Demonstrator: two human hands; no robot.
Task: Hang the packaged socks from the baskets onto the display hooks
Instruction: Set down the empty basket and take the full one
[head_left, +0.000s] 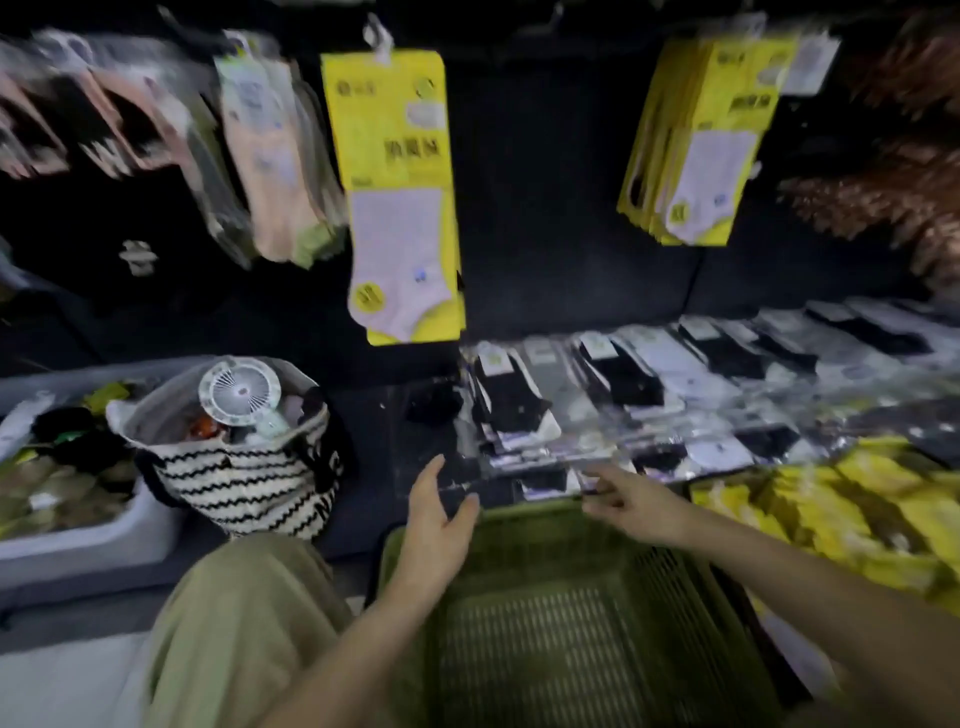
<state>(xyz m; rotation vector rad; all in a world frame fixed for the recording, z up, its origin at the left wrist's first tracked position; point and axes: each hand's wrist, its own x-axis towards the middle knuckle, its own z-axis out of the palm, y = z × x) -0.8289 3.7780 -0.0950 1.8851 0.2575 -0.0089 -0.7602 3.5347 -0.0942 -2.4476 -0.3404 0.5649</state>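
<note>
An olive green slatted basket (545, 613) stands low in front of me, with nothing visible inside it. My left hand (436, 512) hovers over its far left corner, fingers relaxed and holding nothing. My right hand (631, 499) reaches over the far rim with fingers spread toward a stack of clear-packed black and white socks (545, 415) on the shelf; whether it touches them is blurred. Yellow-carded white sock packs (397, 202) hang from a hook above. A thicker bunch of yellow packs (701, 140) hangs to the right.
A striped tote bag (249, 478) with a small white fan (240, 391) stands left of the basket. A grey bin (88, 545) of socks sits at far left. Loose yellow packs (857, 519) pile at right. Pink and beige sock packs (260, 150) hang upper left.
</note>
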